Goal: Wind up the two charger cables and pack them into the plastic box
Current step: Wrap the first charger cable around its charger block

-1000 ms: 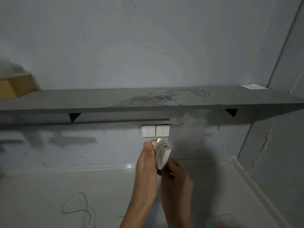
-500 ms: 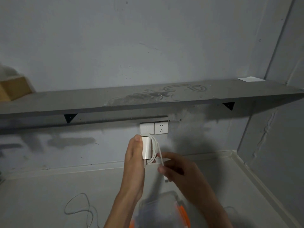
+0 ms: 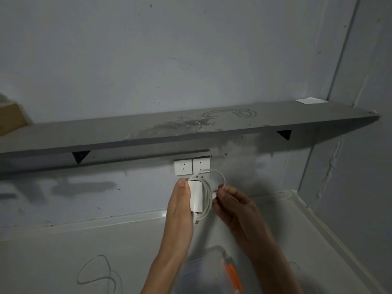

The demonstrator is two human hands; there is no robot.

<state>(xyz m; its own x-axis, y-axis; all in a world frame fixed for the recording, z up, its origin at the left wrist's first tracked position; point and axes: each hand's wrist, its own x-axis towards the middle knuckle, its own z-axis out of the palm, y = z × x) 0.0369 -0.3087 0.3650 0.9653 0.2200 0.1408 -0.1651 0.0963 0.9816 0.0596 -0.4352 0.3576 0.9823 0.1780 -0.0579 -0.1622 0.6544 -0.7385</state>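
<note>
My left hand [image 3: 179,205] grips a white charger block [image 3: 196,197] held upright in front of the wall, with its white cable [image 3: 209,200] wrapped in several loops around it. My right hand [image 3: 231,205] pinches the free end of that cable, which arcs up over the block. Below my forearms sits the clear plastic box [image 3: 206,272] with an orange latch, blurred. A second white cable [image 3: 99,272] lies loose on the white table at the lower left.
A grey shelf [image 3: 169,130] runs across the wall above two white wall sockets [image 3: 192,166]. A cardboard box [image 3: 10,116] sits on the shelf's left end, a white paper [image 3: 310,100] on its right. The white table [image 3: 63,240] meets walls behind and at right.
The charger has turned so its flat face shows, and more cable is looped around it. My right hand has moved from under the block to its right. The view tilted down, revealing the box.
</note>
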